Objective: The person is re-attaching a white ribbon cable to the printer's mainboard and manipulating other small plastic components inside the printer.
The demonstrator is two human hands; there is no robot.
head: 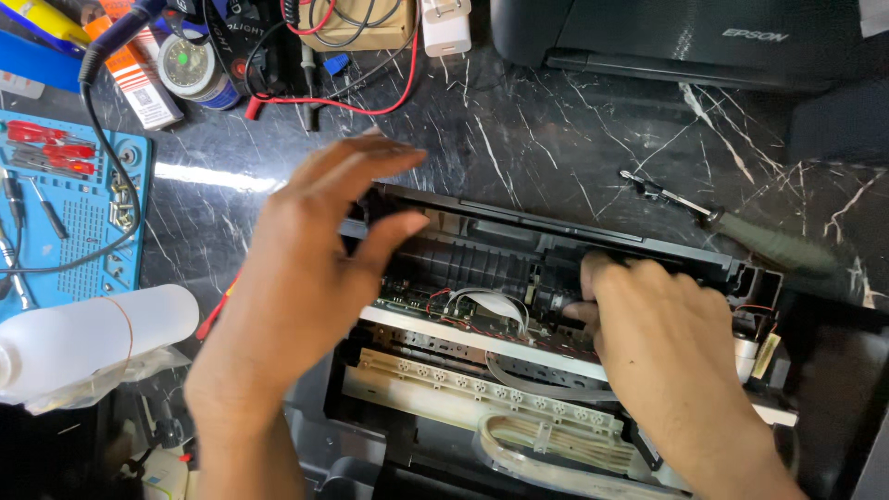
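An opened black printer chassis [519, 218] lies on the dark marble table, showing a white metal rail, a circuit board with red wires and flat white ribbon cables [546, 435]. My left hand [306, 278] hovers over the chassis's left end, fingers spread, holding nothing. My right hand [662, 343] reaches into the right part of the mechanism, fingertips curled on a black part by the roller; what it grips is hidden.
A screwdriver with a dark handle [741, 231] lies right of the chassis. A second black printer [685, 37] stands at the back. A blue mat with red-handled tools [65, 194], a white bottle [83, 343] and cables sit at left.
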